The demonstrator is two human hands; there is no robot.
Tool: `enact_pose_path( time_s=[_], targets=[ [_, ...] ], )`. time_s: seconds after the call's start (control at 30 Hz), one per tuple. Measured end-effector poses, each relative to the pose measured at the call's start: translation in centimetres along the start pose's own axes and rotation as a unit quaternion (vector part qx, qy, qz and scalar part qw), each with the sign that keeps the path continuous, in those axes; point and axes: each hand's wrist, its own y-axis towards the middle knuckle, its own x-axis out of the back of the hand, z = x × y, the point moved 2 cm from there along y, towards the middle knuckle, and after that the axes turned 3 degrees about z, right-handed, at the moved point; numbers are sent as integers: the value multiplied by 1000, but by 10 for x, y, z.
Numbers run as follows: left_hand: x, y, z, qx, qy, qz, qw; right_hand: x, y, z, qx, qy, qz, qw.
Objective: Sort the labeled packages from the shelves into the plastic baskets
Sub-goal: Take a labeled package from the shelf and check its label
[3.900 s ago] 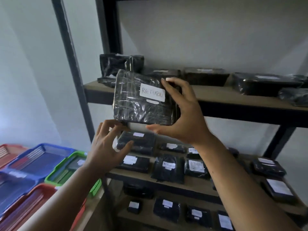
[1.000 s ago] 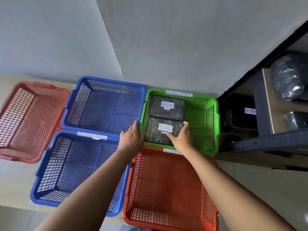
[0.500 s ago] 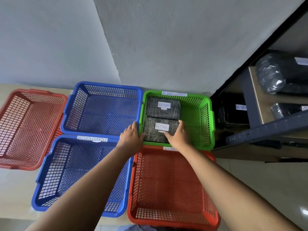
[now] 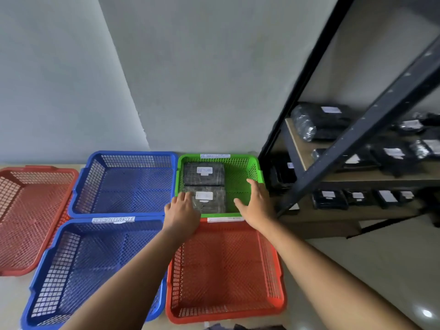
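Observation:
Two black wrapped packages lie in the green basket [image 4: 256,173]: one labelled RETURN [image 4: 204,174] at the back and a second package [image 4: 212,201] in front of it. My left hand [image 4: 182,211] hovers over the basket's near left corner, fingers apart, at the front package's left edge. My right hand [image 4: 256,203] is open above the basket's right half and holds nothing. More labelled black packages [image 4: 329,198] sit on the shelves [image 4: 357,179] to the right.
Around the green basket stand a far blue basket [image 4: 123,184], a near blue basket [image 4: 78,270] tagged RETURN OVERDUE, a red basket [image 4: 226,275] under my forearms and another red basket [image 4: 28,215] at the left. A dark shelf post [image 4: 371,115] slants at the right.
Both hands have let go of the front package; it now lies in the green basket. My right hand has moved right and opened. Earlier, I held this package up by the shelf.

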Motion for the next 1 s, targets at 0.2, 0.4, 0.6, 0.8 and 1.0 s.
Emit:
enact_pose_path(
  time_s=[0.2, 0.4, 0.6, 0.8, 1.0],
  targets=[
    [0, -21, -84, -135, 7, 3, 991, 76, -40, -36, 77, 26, -116, 990],
    [-12, -54, -183, -256, 13, -18, 966, 145, -87, -90, 105, 41, -198, 974],
    [-30, -91, -287, -296, -2, -57, 953, 237, -120, -151, 111, 4, -235, 966],
    [-38, -133, -394, -329, -16, -81, 941, 369, -158, -219, 148, -63, -298, 941],
    [-4, -154, -511, -372, -4, -152, 916, 502, -173, -261, 173, -113, -340, 918]
  ],
)
